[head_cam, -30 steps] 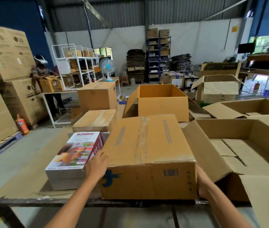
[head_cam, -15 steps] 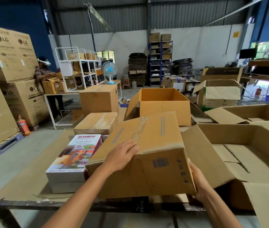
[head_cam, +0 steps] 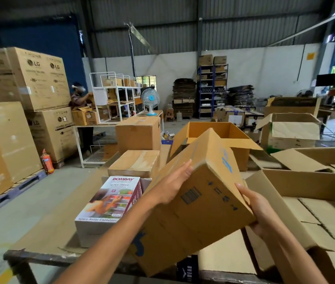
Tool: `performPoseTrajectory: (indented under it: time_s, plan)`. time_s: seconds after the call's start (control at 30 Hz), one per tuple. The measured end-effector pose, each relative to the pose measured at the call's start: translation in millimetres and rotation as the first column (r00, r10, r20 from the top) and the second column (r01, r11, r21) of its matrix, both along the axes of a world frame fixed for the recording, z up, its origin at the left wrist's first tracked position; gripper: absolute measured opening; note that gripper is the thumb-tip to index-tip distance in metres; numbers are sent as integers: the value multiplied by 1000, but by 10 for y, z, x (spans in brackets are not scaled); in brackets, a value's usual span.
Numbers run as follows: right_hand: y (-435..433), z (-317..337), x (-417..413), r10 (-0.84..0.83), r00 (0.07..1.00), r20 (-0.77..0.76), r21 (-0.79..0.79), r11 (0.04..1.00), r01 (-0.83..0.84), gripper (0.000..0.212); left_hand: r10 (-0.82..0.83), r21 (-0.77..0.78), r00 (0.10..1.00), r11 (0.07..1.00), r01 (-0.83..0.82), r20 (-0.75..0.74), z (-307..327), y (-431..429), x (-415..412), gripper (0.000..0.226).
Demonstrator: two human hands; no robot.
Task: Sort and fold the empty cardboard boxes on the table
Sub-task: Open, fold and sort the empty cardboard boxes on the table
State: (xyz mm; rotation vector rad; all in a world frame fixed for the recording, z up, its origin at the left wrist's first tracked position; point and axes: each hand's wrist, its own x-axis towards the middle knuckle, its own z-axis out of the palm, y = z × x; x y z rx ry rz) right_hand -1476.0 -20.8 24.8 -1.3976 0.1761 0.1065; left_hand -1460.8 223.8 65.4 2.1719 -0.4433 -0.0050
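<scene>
A closed brown cardboard box (head_cam: 199,203) with a barcode and blue print is lifted and tilted steeply over the table's near edge, its lower corner down near the table (head_cam: 45,238). My left hand (head_cam: 172,185) grips its upper left edge, fingers curled over the ridge. My right hand (head_cam: 258,212) holds its right side, fingers lying along the edge. A printed Bombay container box (head_cam: 109,203) lies to the left. Open empty cardboard boxes stand behind (head_cam: 213,138) and to the right (head_cam: 314,203).
Two closed brown boxes (head_cam: 136,162) stand behind the printed one. More open boxes (head_cam: 291,130) fill the far right. Big LG cartons (head_cam: 37,78) are stacked on pallets at left by a red extinguisher (head_cam: 47,160). A person (head_cam: 80,97) works at a white shelf rack.
The closed box, flat on the table a second ago, has been lifted and rolled to the right onto a corner. My left hand moved from its left side up to its top edge.
</scene>
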Motion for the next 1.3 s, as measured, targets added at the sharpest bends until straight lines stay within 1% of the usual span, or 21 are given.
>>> performPoseTrajectory:
  time_s: [0.03, 0.1, 0.17, 0.23, 0.3, 0.37, 0.43, 0.53, 0.63, 0.7, 0.77, 0.83, 0.9, 0.97, 1.0, 1.03, 1.07, 1.1, 1.17, 1.23, 1.3]
  plan:
    - [9, 110, -3, 14, 1000, 16, -31, 999, -13, 38, 12, -58, 1000, 998, -14, -27, 34, 17, -20, 106]
    - [40, 324, -9, 28, 998, 50, -90, 996, -23, 36, 40, -257, 994, 964, -66, -105, 103, 40, -81, 95]
    - [68, 521, 16, 43, 997, 59, -158, 987, -33, 34, 37, -456, 985, 883, -111, -169, 114, 31, -156, 77]
    - [123, 699, 39, 63, 996, 55, -223, 974, -49, 33, 19, -596, 972, 787, -159, -234, 38, 22, -171, 66]
    - [221, 825, 52, 114, 991, 68, -304, 948, -88, 31, -21, -685, 949, 698, -211, -314, -18, 23, -171, 68]
    - [336, 904, 59, 182, 980, 81, -382, 914, -138, 23, -35, -753, 928, 597, -278, -371, 22, 67, -152, 70]
    - [436, 948, 65, 220, 972, 82, -425, 890, -166, 17, -75, -790, 909, 528, -312, -409, 122, 139, -134, 64]
    - [491, 1022, 66, 254, 962, 97, -443, 877, -187, 24, -126, -831, 912, 474, -290, -390, 209, 244, -109, 52]
    - [490, 1099, 57, 269, 952, 149, -443, 879, -179, 25, -121, -849, 918, 441, -292, -379, 206, 319, -95, 46]
    - [510, 1083, 53, 244, 947, 210, -432, 892, -134, 24, -112, -845, 917, 445, -298, -382, 203, 321, -96, 44]
    - [538, 974, 70, 198, 944, 265, -409, 909, -76, 23, -94, -837, 912, 443, -322, -400, 183, 278, -107, 40]
    - [579, 851, 48, 147, 940, 308, -347, 937, -33, 25, -69, -834, 913, 438, -335, -402, 140, 243, -86, 38]
    - [610, 776, 23, 120, 939, 323, -255, 966, -36, 28, -63, -839, 916, 429, -334, -397, 111, 228, -50, 37]
    - [632, 745, 27, 132, 932, 337, -209, 976, -63, 28, -79, -853, 920, 412, -321, -384, 81, 237, -21, 39]
    - [639, 735, 35, 149, 923, 355, -201, 976, -80, 30, -91, -864, 923, 396, -311, -374, 67, 249, -12, 39]
    - [644, 738, 35, 175, 906, 385, -193, 975, -106, 38, -105, -879, 927, 371, -300, -361, 40, 267, 4, 39]
    - [648, 736, 51, 196, 887, 418, -200, 972, -121, 51, -109, -894, 932, 339, -293, -347, 3, 295, 16, 37]
    - [656, 739, 59, 209, 866, 454, -234, 966, -110, 62, -108, -907, 935, 302, -293, -337, -29, 304, 11, 36]
    - [653, 733, 65, 219, 810, 543, -397, 918, 18, 68, -96, -918, 930, 224, -327, -355, -159, 303, 32, 34]
    - [638, 650, 104, 304, 745, 593, -585, 799, 139, 71, -78, -902, 907, 167, -398, -414, -376, 264, 35, 29]
    - [617, 451, 176, 406, 745, 529, -730, 665, 155, 80, -60, -869, 872, 143, -475, -486, -688, 232, 27, 26]
